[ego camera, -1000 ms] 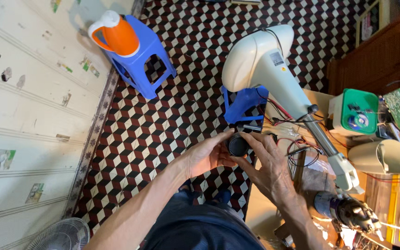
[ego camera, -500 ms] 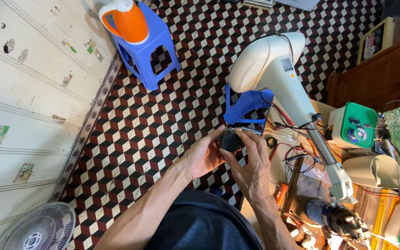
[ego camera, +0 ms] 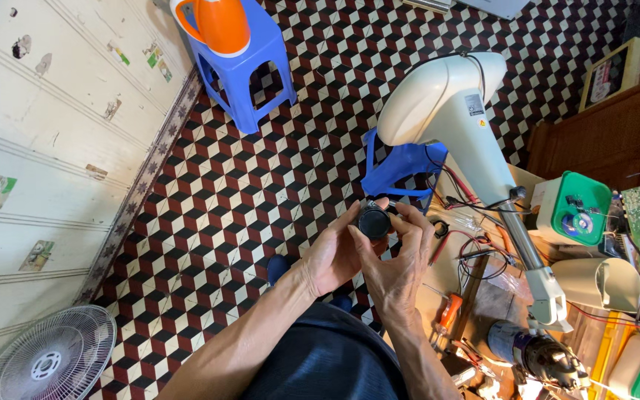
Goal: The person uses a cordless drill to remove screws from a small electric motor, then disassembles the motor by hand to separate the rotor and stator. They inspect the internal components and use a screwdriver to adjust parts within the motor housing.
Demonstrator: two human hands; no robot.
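A floor of red, black and white cube-pattern tiles runs under a blue plastic stool that carries an orange jug, with a pale panelled wall to one side and a cluttered workbench to the other. Over the bench edge, the left hand and right hand meet around a small round black part; both pinch it, fingers curled onto its rim, thumbs close against its near side. It sits just in front of a blue bracket and below the cream fan housing on its tilted pole. To handle the part well, the person would likely keep one hand steady as a clamp and let the other do the turning or pressing, with the piece held over the bench so nothing drops to the tiles. Compared with half a second ago, the hands have barely shifted; the part stays between the same fingers, and the view has tipped slightly, showing more of the floor fan at the bottom corner.
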